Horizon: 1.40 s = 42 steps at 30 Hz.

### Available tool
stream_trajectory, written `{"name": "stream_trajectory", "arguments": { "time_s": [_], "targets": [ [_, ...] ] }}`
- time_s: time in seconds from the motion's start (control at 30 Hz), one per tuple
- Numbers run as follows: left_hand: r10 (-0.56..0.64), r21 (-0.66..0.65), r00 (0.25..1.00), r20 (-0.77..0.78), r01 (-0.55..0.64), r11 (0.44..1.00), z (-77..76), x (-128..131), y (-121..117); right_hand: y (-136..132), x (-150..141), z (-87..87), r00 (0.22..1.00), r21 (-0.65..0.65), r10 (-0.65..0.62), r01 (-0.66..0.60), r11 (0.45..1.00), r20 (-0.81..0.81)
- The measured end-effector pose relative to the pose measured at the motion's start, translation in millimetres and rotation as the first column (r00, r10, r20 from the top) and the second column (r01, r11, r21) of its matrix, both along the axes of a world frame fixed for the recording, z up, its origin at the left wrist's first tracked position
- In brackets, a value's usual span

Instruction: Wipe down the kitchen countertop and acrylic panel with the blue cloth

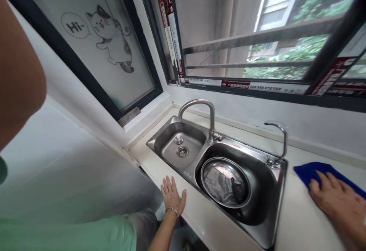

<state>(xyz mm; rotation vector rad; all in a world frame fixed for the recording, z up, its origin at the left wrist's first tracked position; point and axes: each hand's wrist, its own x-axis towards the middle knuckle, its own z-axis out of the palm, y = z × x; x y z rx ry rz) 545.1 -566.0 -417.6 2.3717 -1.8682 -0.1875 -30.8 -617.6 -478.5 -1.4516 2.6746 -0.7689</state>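
My left hand (173, 195) lies flat and open on the front edge of the white counter (206, 220), just in front of the sink's left bowl, a thin bracelet on its wrist. At the far right, my right hand (337, 201) rests palm down, fingers stretched out, on a blue cloth (310, 171) spread on the counter. Between my hands sits a steel double sink (278, 205). Its right bowl holds a round steel basin (206, 167) with a grey rag (221, 185) inside. The left bowl (168, 150) has only its drain showing.
A tall curved faucet (211, 118) stands behind the sink's divider, and a thin small tap (281, 140) stands at its right rear corner. A window with bars runs along the back wall; a frosted pane with a cat drawing (110, 37) is on the left. A bare arm fills the upper left edge.
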Motion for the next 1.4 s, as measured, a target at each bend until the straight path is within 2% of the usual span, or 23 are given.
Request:
{"name": "stream_trajectory", "arguments": {
  "time_s": [0.17,0.33,0.67,0.97,1.17,1.4],
  "targets": [
    [-0.011,-0.066,0.999,0.041,0.014,0.998,-5.5,1.3,-2.8,0.5,18.8,26.2,0.997,0.148,-0.030,0.041,0.988,-0.074],
    [-0.021,-0.095,0.999,0.048,0.025,0.995,-4.1,-1.1,-5.9,4.3,32.4,40.6,0.978,0.066,-0.033,0.048,0.997,-0.208],
    [-0.023,-0.150,0.998,0.056,0.031,0.988,-6.7,-3.0,-4.6,4.3,25.0,25.9,0.962,0.030,-0.037,0.047,0.998,-0.271],
    [-0.022,-0.144,0.996,0.082,0.034,0.989,-8.0,-2.3,-5.4,4.3,28.8,32.4,0.968,0.044,-0.038,0.050,0.998,-0.248],
    [-0.006,-0.162,0.997,0.072,0.018,0.987,-12.3,-2.0,-5.6,7.3,32.8,31.7,0.962,-0.055,-0.026,0.012,0.998,-0.271],
    [0.007,-0.149,0.998,0.056,0.002,0.989,-9.6,-3.5,-6.0,6.8,33.9,34.7,0.965,-0.086,-0.035,0.013,0.996,-0.260]
  ]
}}
